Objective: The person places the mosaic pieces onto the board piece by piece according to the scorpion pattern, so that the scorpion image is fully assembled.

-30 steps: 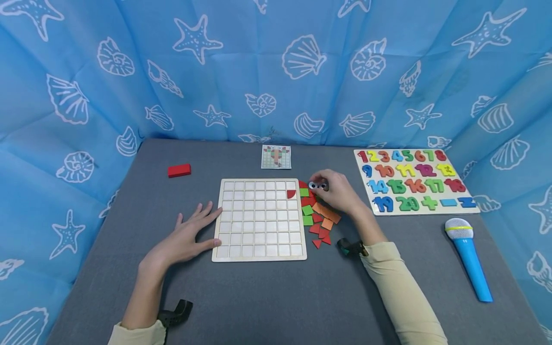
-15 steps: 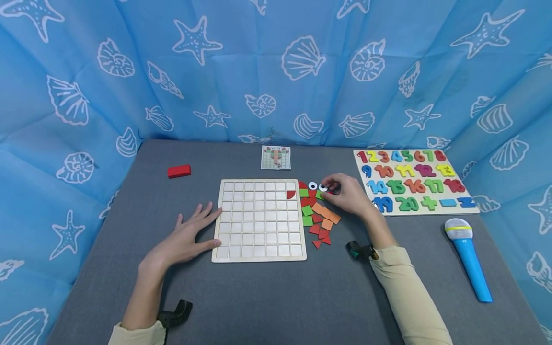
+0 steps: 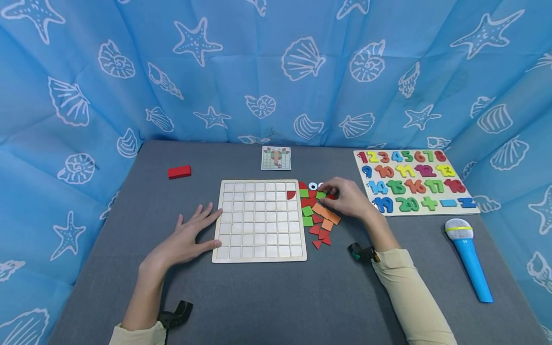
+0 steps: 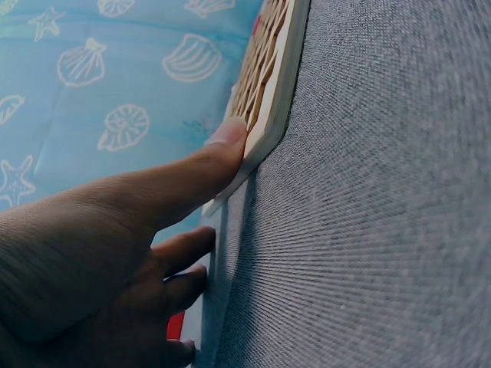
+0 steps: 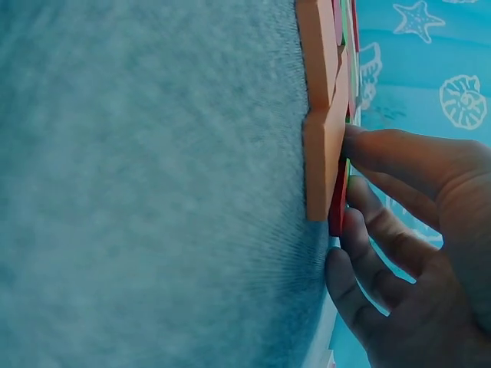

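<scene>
Being worked, seemingly: green square (image 3: 321,195), bracketed by freshly shifted right hand (image 3: 348,197), grip undeterminable; board (image 3: 259,224), touched by wide-spread left hand (image 3: 182,242).

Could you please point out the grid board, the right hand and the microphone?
Grid board (image 3: 259,227), head view: bare cell near the middle.
Right hand (image 3: 347,196), head view: back of the hand.
Microphone (image 3: 475,261), head view: blue handle.

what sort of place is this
Probably a tabletop play area: a grid board and a number puzzle lie on a gray table, with a blue seashell-print curtain behind it.
</scene>
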The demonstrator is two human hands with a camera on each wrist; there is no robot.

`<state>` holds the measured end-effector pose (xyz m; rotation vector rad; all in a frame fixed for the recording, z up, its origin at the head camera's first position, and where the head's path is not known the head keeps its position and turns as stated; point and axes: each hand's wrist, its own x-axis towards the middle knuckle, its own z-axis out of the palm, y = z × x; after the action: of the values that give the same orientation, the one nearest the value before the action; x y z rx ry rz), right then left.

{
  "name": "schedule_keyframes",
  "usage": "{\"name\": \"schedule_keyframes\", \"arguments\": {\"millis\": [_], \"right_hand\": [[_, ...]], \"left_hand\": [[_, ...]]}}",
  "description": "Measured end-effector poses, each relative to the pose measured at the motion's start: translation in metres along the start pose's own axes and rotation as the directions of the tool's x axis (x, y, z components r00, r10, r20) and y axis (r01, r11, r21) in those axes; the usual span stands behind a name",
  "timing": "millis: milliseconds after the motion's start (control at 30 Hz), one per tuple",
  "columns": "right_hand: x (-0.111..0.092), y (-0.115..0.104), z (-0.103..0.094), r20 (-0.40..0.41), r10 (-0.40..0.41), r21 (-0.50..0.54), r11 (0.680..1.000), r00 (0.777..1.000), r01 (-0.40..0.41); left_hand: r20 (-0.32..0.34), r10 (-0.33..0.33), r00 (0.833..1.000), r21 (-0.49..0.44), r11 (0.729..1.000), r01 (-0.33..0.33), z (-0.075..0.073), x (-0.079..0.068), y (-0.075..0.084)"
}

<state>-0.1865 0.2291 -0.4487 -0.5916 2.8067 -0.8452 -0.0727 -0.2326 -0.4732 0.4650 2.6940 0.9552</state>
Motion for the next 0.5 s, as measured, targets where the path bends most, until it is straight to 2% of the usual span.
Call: {"name": "schedule_keyframes", "arguments": {"millis": [233, 500], "right_hand": [[0.0, -0.001, -0.002, 0.035, -0.004, -0.014, 1.0, 0.999, 0.004], [-0.003, 0.002, -0.003, 0.026, 0.0, 0.026, 1.0, 1.0, -0.001]], "left_hand": [[0.052, -0.062, 0.997, 0.0, 0.998, 0.062, -0.009, -0.002, 0.02], [0.063, -0.082, 0.995, 0.031, 0.996, 0.08, -0.01, -0.001, 0.022]]}}
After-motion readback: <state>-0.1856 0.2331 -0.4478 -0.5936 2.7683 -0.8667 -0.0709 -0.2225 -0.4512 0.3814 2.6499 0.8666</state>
